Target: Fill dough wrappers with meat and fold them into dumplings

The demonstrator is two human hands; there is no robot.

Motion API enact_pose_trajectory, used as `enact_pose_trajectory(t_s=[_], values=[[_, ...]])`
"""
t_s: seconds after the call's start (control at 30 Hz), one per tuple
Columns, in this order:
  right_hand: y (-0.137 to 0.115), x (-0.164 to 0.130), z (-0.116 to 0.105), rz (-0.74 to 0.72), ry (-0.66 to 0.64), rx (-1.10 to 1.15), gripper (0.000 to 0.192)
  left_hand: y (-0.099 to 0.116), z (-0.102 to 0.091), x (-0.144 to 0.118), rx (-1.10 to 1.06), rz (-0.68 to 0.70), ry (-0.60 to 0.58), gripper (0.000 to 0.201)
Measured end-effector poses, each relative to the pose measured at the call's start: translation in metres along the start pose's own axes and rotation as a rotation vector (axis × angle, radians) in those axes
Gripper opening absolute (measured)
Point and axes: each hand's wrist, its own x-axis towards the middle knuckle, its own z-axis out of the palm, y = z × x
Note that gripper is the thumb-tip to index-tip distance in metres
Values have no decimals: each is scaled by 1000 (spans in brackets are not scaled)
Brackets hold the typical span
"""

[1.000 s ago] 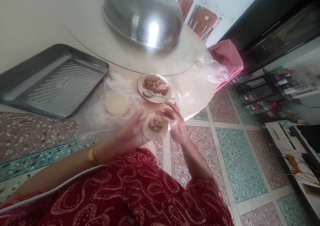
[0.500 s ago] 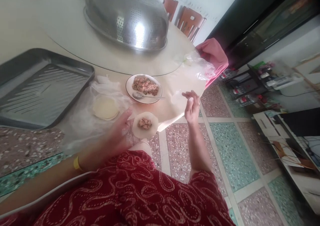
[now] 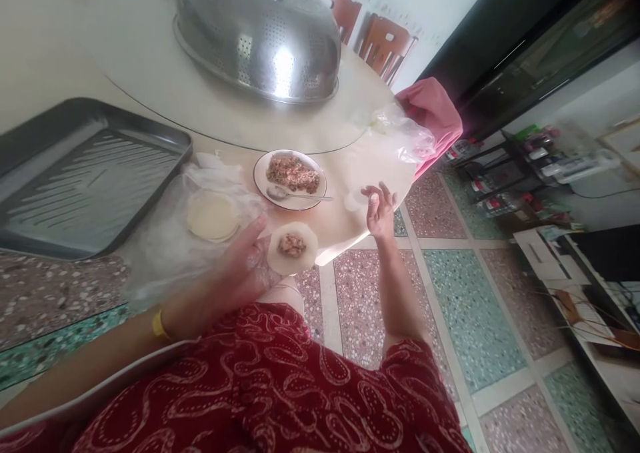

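My left hand (image 3: pixel 245 266) holds a round dumpling wrapper (image 3: pixel 293 247) flat on its fingers, with a lump of minced filling in its middle, just off the table's front edge. My right hand (image 3: pixel 380 209) hovers to the right over the table edge, fingers apart, holding nothing, near a small clear dish (image 3: pixel 356 199). A plate of minced filling (image 3: pixel 290 178) with a spoon (image 3: pixel 295 195) lies behind the wrapper. A stack of wrappers (image 3: pixel 213 216) rests on clear plastic (image 3: pixel 165 246) to the left.
A dark metal tray (image 3: pixel 85 173) lies at the left. A perforated steel dome cover (image 3: pixel 257 33) stands on the turntable (image 3: pixel 150 73) at the back. A plastic bag (image 3: pixel 400 136) and pink cloth (image 3: pixel 430 109) sit at the right edge. Tiled floor lies below.
My right hand has left the wrapper and moved right and away, to the small dish by the table edge. My left hand keeps the filled wrapper almost still.
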Motion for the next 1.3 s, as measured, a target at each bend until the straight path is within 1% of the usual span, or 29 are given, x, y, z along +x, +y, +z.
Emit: enact_pose_trajectory(t_s=[0.07,0.13,0.2,0.23,0.3,0.37,0.43,0.5,0.57,0.63,0.7,0.8,0.97,1.07,1.1,1.17,1.23,1.27,1.3], values=[[-2,-1,-5,14,15,25,63,1,0,0,-1,16,2,56],[-12,-5,-13,19,75,113,64,1,0,1,8,27,-23,56],[-32,-14,-23,-20,148,281,62,1,0,1,25,27,-59,55],[-45,-21,-27,-73,166,381,60,1,0,1,33,23,-76,54],[-74,-38,-31,-185,129,495,64,0,1,2,41,19,-106,53],[-100,-56,-31,-291,82,516,65,-2,1,3,39,20,-131,54],[-117,-68,-29,-361,31,513,64,-3,2,2,31,29,-145,56],[-122,-74,-27,-387,-28,492,61,-3,2,0,27,26,-136,58],[-121,-75,-26,-367,-40,477,60,-3,2,-2,32,12,-115,59],[-119,-74,-27,-342,-8,476,60,-2,1,-5,38,15,-106,61],[-118,-73,-27,-368,18,483,59,0,2,-6,35,33,-127,62],[-119,-75,-25,-437,24,480,57,3,6,-8,24,48,-171,64],[-117,-80,-24,-370,83,498,59,7,10,-7,47,82,-138,66],[-115,-79,-24,-437,72,477,58,7,9,-5,68,86,-120,66],[-111,-76,-23,-446,94,471,58,8,8,-4,80,101,-113,65],[-98,-68,-23,-402,192,458,59,9,5,-3,95,120,-109,63],[-74,-55,-23,-289,294,408,57,10,1,-2,90,104,-113,62],[-60,-48,-22,-222,321,347,54,10,0,-1,80,84,-111,62],[-46,-41,-21,-156,315,276,51,11,-2,-1,68,68,-103,62]])
